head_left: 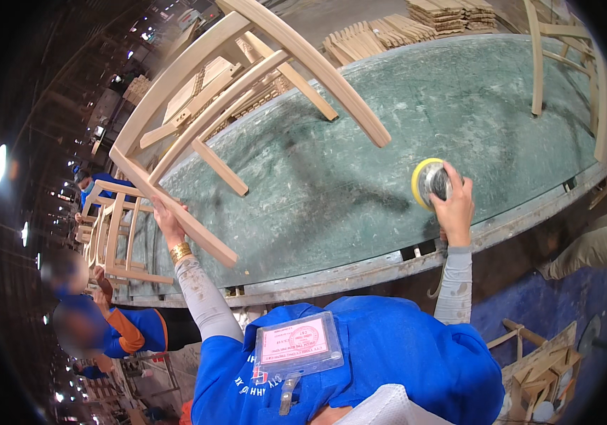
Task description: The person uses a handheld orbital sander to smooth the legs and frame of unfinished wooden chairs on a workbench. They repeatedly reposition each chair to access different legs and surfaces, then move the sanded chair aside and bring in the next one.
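Pink and white, a card (298,344) sits inside a clear plastic badge sleeve (319,365) that lies on the wearer's blue shirt (402,340). At lower right of this head view, wooden pieces (540,374) are heaped; whether a box holds them cannot be told.

The upper edge cuts off part of a pale wooden chair frame (317,67), and another frame (534,67) at upper right runs into the dark rim. A co-worker with an orange sleeve (130,338) is partly blurred at the left, near more frames (115,230). The underside of the yellow disc on the sander (436,185) is turned mostly away, and whether it touches the green table (303,237) is hard to make out.

The left hand (169,221) is curled around the nearest leg of the chair frame, above the leg's end, some fingers hidden behind the wood. The right hand (457,204) is closed about the sander's rounded grey body, with the yellow disc facing left. The chair frame lies ahead of the left hand and stretches over the table; its nearest free leg stands apart from the sander.
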`<state>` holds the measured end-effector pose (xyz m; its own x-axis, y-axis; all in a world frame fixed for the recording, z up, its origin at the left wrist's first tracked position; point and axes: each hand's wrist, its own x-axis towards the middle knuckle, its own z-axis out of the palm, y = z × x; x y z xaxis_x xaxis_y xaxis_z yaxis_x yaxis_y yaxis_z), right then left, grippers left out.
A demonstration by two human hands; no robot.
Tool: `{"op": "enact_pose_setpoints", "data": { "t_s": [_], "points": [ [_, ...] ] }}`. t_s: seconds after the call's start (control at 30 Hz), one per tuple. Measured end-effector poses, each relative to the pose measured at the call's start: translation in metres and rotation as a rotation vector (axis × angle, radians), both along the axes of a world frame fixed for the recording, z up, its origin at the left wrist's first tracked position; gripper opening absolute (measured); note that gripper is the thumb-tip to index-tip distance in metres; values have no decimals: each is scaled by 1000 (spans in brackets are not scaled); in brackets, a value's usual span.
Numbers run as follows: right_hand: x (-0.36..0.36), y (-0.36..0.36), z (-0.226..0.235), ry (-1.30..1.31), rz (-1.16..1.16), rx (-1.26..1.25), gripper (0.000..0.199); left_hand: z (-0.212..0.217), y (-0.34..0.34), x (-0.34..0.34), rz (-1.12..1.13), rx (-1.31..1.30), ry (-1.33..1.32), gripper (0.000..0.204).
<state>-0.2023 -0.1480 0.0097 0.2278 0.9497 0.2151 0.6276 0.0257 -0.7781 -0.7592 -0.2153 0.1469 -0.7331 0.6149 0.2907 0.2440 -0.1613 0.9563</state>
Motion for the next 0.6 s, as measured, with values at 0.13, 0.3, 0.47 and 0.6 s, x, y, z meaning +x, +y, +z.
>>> {"op": "enact_pose_setpoints", "data": {
  "t_s": [0.13,0.3,0.47,0.6],
  "points": [
    [-9,-19,-23,111,-9,-45,73,7,-1,1,45,-28,34,57],
    [-37,18,49,153,168,261,70,-3,-6,-1,45,26,83,48],
    [-97,115,164,96,326,627,62,-22,-21,10,17,87,7,44],
    [-156,182,252,-26,338,790,64,-32,-28,24,30,93,34,47]
  ]
}}
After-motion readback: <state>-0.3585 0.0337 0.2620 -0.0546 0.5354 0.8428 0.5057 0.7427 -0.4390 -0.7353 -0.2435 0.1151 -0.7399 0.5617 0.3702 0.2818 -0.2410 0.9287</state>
